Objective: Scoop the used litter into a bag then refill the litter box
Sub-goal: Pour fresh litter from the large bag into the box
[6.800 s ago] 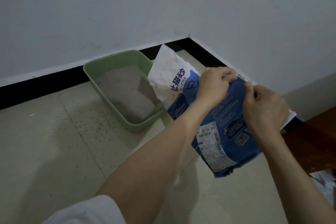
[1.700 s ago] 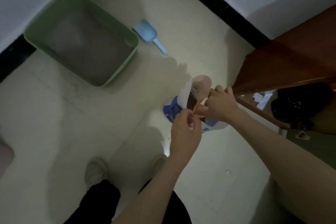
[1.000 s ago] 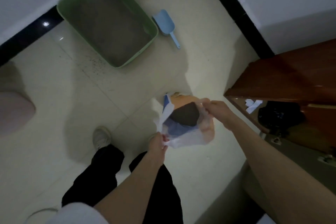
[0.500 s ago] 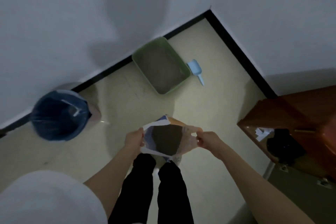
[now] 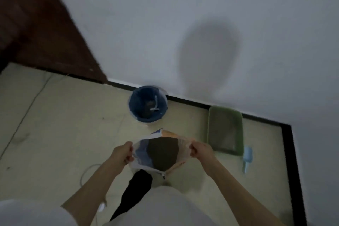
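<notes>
- Translucent plastic bag (image 5: 184, 149) sits at the centre of the frame, its mouth pulled wide; inside it is a blue-and-white litter packet (image 5: 142, 149) with dark contents showing.
- Left hand (image 5: 122, 154) pinches the bag's left rim, fingers curled together.
- Right hand (image 5: 200, 151) pinches the right rim the same way.
- Green litter box (image 5: 225, 129) lies right of centre against the wall, a pale blue scoop (image 5: 247, 158) just beside its lower right corner.
- Blue-lined bin (image 5: 147, 105) stands above the bag, near the wall.
</notes>
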### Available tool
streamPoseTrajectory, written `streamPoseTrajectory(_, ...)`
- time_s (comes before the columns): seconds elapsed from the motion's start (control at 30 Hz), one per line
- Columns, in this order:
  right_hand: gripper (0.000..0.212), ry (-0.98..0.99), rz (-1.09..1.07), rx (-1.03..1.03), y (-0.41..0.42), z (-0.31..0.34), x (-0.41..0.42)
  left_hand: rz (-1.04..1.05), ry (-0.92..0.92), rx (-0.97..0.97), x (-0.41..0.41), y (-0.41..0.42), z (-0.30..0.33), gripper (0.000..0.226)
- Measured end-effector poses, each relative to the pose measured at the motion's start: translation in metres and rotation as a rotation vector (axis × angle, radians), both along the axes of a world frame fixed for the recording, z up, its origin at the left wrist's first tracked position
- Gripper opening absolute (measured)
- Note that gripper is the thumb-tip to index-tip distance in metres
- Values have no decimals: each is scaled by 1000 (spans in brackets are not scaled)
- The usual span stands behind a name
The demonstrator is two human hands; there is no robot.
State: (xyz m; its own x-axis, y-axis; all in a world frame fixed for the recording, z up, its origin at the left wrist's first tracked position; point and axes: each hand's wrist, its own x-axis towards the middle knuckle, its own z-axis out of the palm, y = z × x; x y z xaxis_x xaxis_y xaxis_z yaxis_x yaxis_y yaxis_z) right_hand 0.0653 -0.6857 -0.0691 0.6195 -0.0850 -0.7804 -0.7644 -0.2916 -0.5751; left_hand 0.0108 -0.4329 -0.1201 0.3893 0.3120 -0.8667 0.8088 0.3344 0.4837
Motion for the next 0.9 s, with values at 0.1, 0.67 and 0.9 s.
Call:
streamPoseTrajectory(0.1, 32, -21, 169, -21, 68, 14, 19, 209, -33, -46, -25, 49, 3, 36)
streamPoseTrajectory(0.67, 30, 23, 796, -86, 514, -19, -1, 979, 3, -58, -177, 346, 0, 38)
streamPoseTrajectory(0.9, 38, -74, 1093, -86, 673, -25, -18, 1269, -52, -30, -200, 427, 14, 34)
